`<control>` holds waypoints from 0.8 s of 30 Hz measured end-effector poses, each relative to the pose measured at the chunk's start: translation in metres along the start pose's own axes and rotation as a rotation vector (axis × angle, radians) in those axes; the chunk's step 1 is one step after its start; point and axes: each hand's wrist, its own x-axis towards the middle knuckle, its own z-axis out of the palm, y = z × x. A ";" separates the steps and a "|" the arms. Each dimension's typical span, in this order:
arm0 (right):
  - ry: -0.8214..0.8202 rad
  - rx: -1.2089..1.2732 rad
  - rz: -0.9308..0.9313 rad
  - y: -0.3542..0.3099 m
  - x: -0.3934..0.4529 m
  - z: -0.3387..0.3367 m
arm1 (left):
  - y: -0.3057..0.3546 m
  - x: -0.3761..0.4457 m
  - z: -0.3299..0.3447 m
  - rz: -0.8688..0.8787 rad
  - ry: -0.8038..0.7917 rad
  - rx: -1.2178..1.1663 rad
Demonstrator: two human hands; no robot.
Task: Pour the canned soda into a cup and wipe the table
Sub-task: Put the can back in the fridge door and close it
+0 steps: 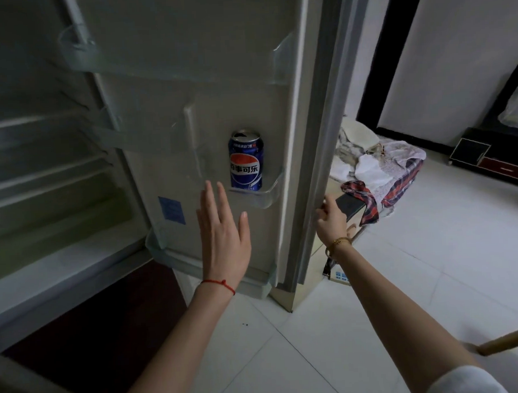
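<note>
Both forearms reach forward: the right hand (330,215) grips the edge of the fridge door (314,134), apparently to keep it open, while the left hand (223,227), fingers straight and empty, nears the soda can (245,161) upright in the door shelf (262,196).
</note>
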 end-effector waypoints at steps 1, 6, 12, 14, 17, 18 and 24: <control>-0.006 0.017 -0.009 0.001 -0.005 0.000 | 0.002 -0.006 0.000 -0.021 0.001 -0.013; -0.022 0.035 -0.071 0.001 -0.036 -0.003 | 0.010 -0.033 -0.003 -0.089 0.009 -0.048; -0.068 0.045 -0.167 0.001 -0.074 -0.004 | 0.014 -0.063 -0.018 -0.133 0.034 -0.105; -0.077 0.063 -0.213 0.000 -0.089 -0.004 | 0.013 -0.076 -0.022 -0.151 0.051 -0.130; -0.126 0.084 -0.293 -0.001 -0.110 -0.003 | 0.011 -0.096 -0.027 -0.189 0.062 -0.175; -0.148 0.090 -0.320 0.000 -0.117 -0.002 | 0.010 -0.103 -0.029 -0.207 0.065 -0.196; -0.274 0.098 -0.489 0.004 -0.147 0.014 | 0.001 -0.134 -0.046 -0.295 0.076 -0.293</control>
